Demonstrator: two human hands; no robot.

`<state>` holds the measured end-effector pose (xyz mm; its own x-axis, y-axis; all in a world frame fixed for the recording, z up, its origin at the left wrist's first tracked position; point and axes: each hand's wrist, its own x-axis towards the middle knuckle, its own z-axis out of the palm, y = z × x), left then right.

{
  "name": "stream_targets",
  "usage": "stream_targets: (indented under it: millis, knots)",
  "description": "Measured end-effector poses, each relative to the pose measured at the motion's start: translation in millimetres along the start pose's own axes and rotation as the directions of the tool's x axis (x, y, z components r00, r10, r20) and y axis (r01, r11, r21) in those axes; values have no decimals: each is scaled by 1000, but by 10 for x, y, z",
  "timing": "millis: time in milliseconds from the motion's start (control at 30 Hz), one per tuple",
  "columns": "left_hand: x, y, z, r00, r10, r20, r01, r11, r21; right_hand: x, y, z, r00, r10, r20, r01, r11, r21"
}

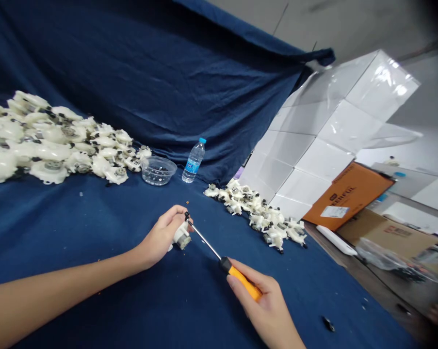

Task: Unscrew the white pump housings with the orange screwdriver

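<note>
My left hand is closed around a white plastic part with a grey metallic piece on its lower side, held over the blue cloth. A small black piece sits at the upper edge of this part, by my left fingertips. My right hand grips the orange handle of a screwdriver. Its metal shaft points up and to the left, with the tip at or very near the black piece; actual contact is too small to tell.
A large pile of white parts lies at the left. Behind my hands stand a clear bowl with dark bits and a water bottle. More white parts lie beside stacked white boxes. A black object rests at lower right.
</note>
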<state>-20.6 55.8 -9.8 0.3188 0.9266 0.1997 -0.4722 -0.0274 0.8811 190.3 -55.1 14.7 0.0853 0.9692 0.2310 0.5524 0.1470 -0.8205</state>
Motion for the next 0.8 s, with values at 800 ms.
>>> stream_targets:
  millis: [800]
  knots:
    - [-39, 80, -59, 974, 48, 224, -134, 911, 389, -31, 48, -87, 968, -229, 100, 246, 940, -237]
